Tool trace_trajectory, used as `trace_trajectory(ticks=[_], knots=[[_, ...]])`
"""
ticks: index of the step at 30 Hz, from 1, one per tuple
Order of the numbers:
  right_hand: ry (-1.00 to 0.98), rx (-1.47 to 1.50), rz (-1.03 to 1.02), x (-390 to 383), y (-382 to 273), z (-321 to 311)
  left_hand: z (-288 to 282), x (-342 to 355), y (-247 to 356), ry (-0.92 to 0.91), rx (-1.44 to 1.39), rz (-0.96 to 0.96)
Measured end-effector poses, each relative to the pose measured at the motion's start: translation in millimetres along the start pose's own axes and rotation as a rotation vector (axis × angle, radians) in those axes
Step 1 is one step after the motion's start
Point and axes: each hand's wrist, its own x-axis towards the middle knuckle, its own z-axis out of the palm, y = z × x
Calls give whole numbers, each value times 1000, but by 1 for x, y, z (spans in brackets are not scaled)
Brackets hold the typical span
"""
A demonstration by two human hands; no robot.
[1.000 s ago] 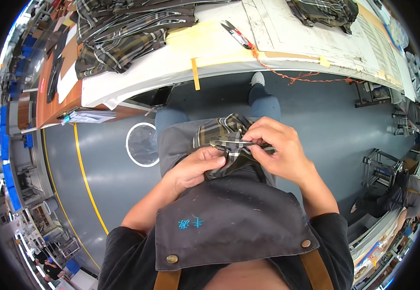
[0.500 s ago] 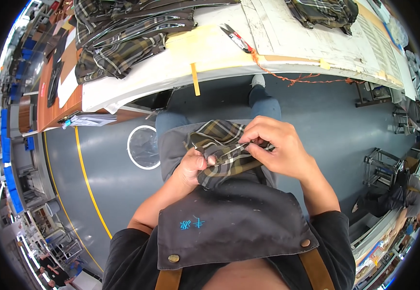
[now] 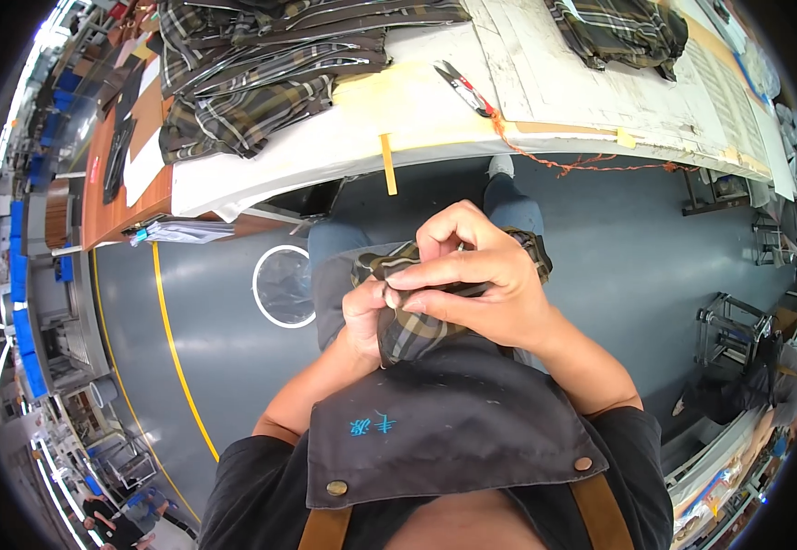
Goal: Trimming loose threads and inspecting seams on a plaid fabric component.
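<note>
A dark plaid piece of fabric (image 3: 406, 340) with olive and white stripes lies over my lap, gathered between my hands. My left hand (image 3: 364, 316) pinches its left edge between thumb and fingers. Reaching across the top of the cloth, my right hand (image 3: 481, 280) has its thumb and index fingertips closed on the fabric right beside the left thumb. The other right fingers are curled, and cloth shows past them on the far right side. Whether anything small sits between the fingertips is too fine to see.
Ahead stands a white worktable (image 3: 417, 119) with stacked plaid garments (image 3: 261, 110) at left and another folded plaid pile (image 3: 623, 37) at right. Red-handled scissors (image 3: 464, 89) lie near its edge, tied to an orange cord (image 3: 591, 163). A white-rimmed bin (image 3: 258, 284) stands left of my legs.
My right hand has moved left along the fabric, from its right part to beside my left thumb. My left hand keeps its hold. The whole view has shifted slightly.
</note>
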Motion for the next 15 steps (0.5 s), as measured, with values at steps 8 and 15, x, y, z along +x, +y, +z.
trace_trajectory(ticks=[8, 15], knots=[[-149, 456, 262, 4, -6, 1, 27, -3, 2, -250, -137, -12], [-133, 366, 380, 9, -14, 2, 24, 0, 3, -265, -145, 58]])
